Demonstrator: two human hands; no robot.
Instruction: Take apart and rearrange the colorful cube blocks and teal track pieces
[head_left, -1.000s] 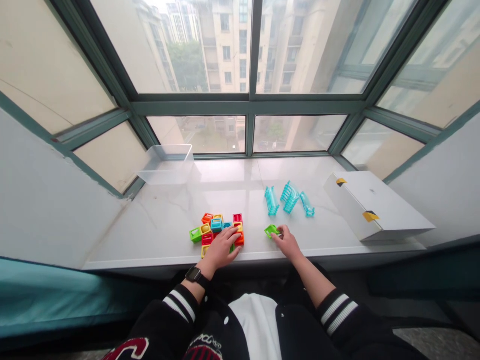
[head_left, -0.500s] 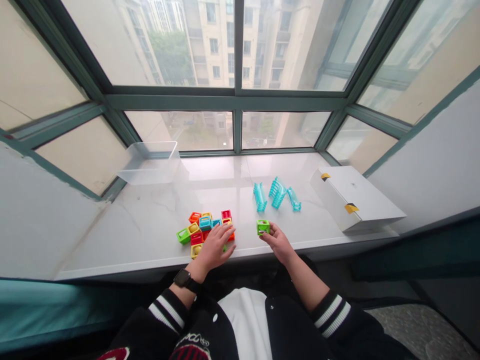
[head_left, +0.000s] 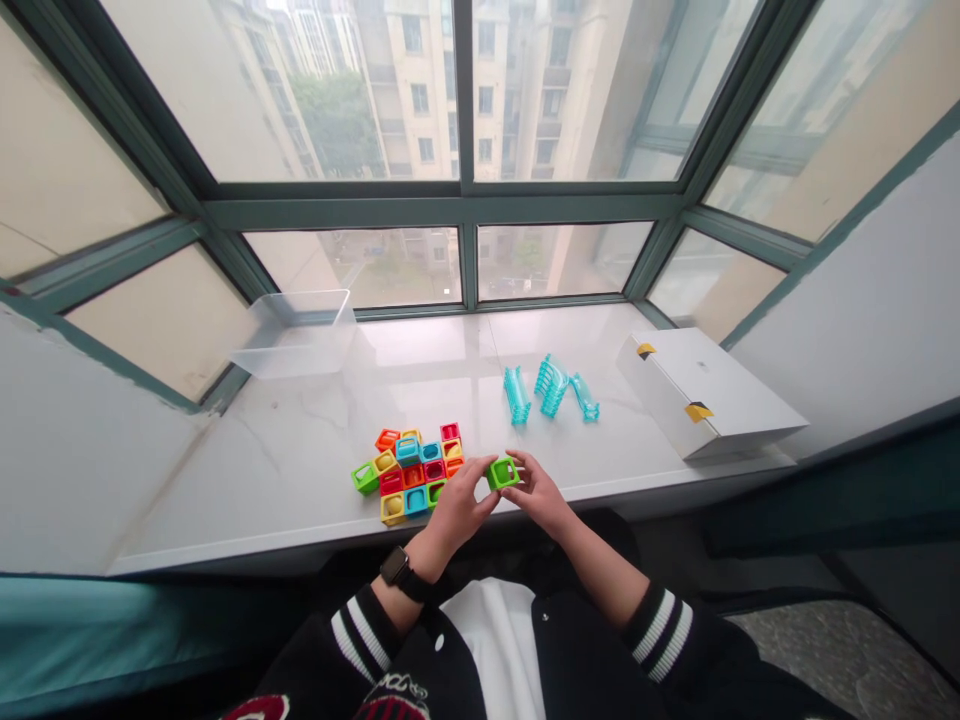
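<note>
A green toy block (head_left: 503,474) with hollow sides is held up between both hands, just right of the colourful pile. The fingers and thumb of my right hand (head_left: 541,497) grip its right side. At its left side, my left hand (head_left: 463,505) has fingertips and thumb closed on it. Close by on the left lie several hollow blocks (head_left: 412,474) in red, orange, yellow, blue and green, most in rows at the front. A few sit loose at the pile's left and back. My left hand partly hides the pile's right front corner.
Three turquoise curved ribbed pieces (head_left: 552,385) lie beyond my hands on the white sill (head_left: 315,425). A clear plastic bin (head_left: 296,362) stands at the back left. To the right is a white box (head_left: 716,390) with yellow-and-black tabs. Windows close off the back.
My left hand has moved right, off the pile, and now grips the green block too. The block has come left and turned in my right hand. The camera view has shifted slightly.
</note>
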